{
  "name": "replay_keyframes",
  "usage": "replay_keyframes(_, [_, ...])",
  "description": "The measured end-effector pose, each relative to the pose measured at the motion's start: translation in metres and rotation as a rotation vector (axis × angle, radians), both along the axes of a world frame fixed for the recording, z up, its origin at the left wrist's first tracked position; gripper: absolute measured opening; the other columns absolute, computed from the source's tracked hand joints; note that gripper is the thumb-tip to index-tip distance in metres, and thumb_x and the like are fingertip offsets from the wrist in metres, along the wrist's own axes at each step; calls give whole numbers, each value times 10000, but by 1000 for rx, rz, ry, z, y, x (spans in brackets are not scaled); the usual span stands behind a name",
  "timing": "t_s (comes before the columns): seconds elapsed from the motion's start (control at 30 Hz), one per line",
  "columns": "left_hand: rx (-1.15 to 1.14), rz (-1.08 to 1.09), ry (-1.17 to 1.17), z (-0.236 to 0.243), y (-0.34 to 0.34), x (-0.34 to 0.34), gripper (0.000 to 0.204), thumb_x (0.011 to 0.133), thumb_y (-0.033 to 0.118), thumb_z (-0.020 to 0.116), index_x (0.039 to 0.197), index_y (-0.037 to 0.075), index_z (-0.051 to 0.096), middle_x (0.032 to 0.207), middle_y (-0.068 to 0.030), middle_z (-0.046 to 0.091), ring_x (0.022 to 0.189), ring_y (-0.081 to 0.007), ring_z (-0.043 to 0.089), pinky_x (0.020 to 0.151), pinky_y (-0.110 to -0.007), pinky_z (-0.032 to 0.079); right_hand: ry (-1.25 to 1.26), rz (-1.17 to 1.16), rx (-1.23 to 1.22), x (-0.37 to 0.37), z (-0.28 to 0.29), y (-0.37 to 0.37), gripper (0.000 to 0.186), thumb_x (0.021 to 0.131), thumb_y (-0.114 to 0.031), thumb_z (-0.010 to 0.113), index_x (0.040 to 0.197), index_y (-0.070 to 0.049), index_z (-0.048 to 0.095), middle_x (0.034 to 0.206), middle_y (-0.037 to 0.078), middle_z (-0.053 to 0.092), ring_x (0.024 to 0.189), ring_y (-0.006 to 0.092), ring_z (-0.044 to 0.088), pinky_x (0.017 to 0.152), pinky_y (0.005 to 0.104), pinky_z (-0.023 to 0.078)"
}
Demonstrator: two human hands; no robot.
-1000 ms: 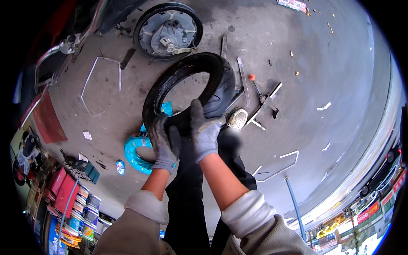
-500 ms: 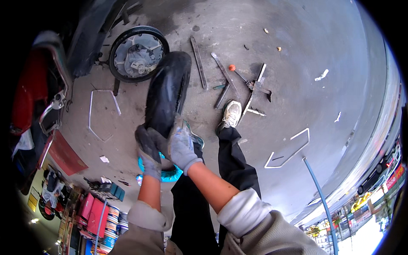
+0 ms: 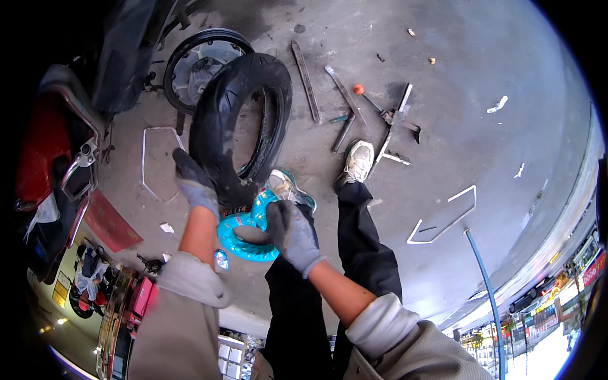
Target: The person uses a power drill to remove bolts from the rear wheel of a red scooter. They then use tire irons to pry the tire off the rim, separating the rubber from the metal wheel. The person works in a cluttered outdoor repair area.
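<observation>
A black tyre (image 3: 212,126) stands tilted in front of me, its hollow middle showing, and overlaps part of a spoked wheel rim (image 3: 180,85). My left hand (image 3: 195,180), in a grey glove with a dark palm, is at the tyre's lower left side, fingers stretched along it; whether it presses on the rubber is hard to tell. My right hand (image 3: 292,234), gloved alike, is off the tyre over my shin, fingers loosely bent and apparently empty. Between the hands lies a ring wrapped in shiny blue plastic (image 3: 244,247), partly behind the tyre's lower end.
Flat metal bars (image 3: 306,82) and a cross-shaped metal tool (image 3: 396,120) with an orange-knobbed lever lie beyond my shoes (image 3: 358,158). A red vehicle (image 3: 41,152) stands at the left. A blue pole (image 3: 484,285) rises at the right. White bent outlines (image 3: 443,231) mark the floor.
The tyre has turned so that its opening shows, and covers more of the rim. My right hand has come off it toward my shin. My left hand has moved left, uncovering the blue-wrapped ring.
</observation>
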State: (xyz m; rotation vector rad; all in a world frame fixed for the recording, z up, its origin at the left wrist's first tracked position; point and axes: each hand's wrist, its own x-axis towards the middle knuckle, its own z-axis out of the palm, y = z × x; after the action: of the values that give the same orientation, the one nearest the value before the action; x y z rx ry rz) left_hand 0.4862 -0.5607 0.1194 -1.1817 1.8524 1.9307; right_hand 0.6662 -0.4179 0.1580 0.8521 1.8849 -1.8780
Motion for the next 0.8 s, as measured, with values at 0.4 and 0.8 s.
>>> replay_keyframes(0.4, [-565,-267,-26,-26,61,-20,597,933,537,458,1100,-13,619,1037,-160,660,911,-309,616,816,-382,483,-306,-94,-31,2,-5,24,312,943,-287,555,877,13,608,750,178,657,673,295,652,608,413,478])
replay_keyframes(0.8, [-2139,-1976,-259,-8,103,-62,521,958,493,397,1265,102,553,1259,-98,570,1167,-240,493,961,-326,387,-272,-177,-38,-11,-5,19,307,951,-254,531,889,34,617,721,156,633,666,222,609,615,378,459])
